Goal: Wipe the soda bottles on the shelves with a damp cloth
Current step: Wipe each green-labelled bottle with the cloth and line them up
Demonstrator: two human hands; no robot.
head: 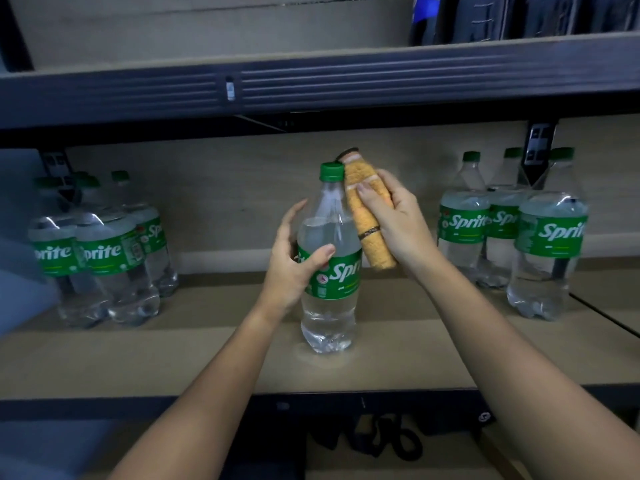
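A clear Sprite bottle with a green cap and green label stands upright at the middle of the wooden shelf. My left hand grips its left side at the label, thumb across the front. My right hand holds a folded orange cloth against the bottle's right shoulder, just below the cap. The cloth hangs down past the label's top edge.
Three Sprite bottles stand grouped at the shelf's left, three more Sprite bottles at its right. A dark metal shelf beam runs overhead, with dark bottles on the upper shelf at top right. A lower shelf holds dark objects.
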